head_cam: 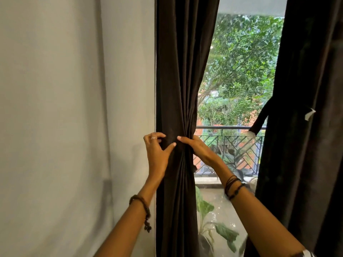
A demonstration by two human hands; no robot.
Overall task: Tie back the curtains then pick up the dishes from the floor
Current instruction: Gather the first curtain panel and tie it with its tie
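A dark brown left curtain (178, 71) hangs beside the wall and is bunched at waist height. My left hand (157, 151) curls round its left edge, thumb pressing the front of the cloth. My right hand (196, 147) wraps round the gathered folds from the right. A second dark curtain (306, 89) hangs at the right, with a loose tie-back strap (259, 119) dangling from it. No dishes or floor are in view.
A plain grey wall (74, 108) fills the left. Between the curtains a window shows a balcony railing (232, 143), trees and a leafy potted plant (219, 227) low down.
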